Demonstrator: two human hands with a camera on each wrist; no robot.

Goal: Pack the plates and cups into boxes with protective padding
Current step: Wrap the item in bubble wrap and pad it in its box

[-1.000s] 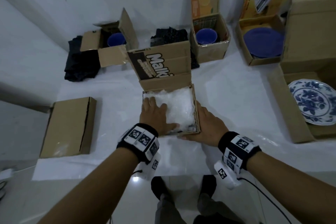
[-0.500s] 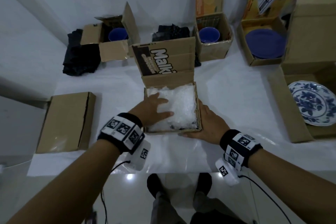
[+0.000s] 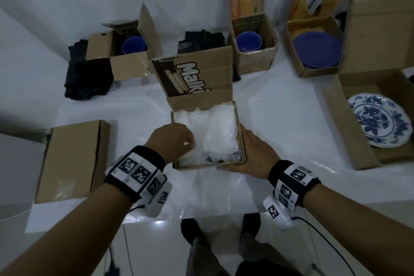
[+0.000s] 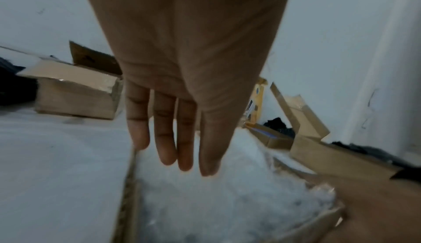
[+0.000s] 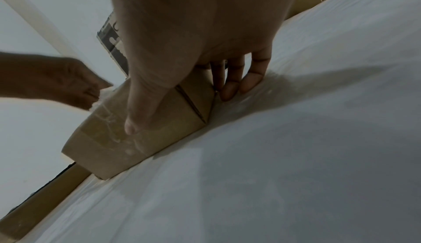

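A small open cardboard box [image 3: 208, 164] stands mid-table, filled with white bubble wrap [image 3: 215, 127]; its printed lid flap stands up behind. My left hand [image 3: 172, 141] hovers over the box's left part, with its fingers [image 4: 168, 147] straight and pointing down at the bubble wrap [image 4: 216, 202], holding nothing. My right hand [image 3: 255, 152] braces the box's near right corner. In the right wrist view its thumb [image 5: 141, 106] lies on the front wall of the box [image 5: 109, 147], and the fingers rest against the side wall.
A closed flat box [image 3: 71, 159] lies at the left. Behind are boxes with a blue cup [image 3: 134, 45], another blue cup [image 3: 248, 41] and a blue plate [image 3: 317, 51]. A blue-and-white plate [image 3: 378, 123] sits in the right box. Black cloth [image 3: 87, 78] lies back left.
My left hand, earlier flat on the bubble wrap, has lifted and drawn toward the box's left side, fingers now pointing down. The right hand stays at the box's corner.
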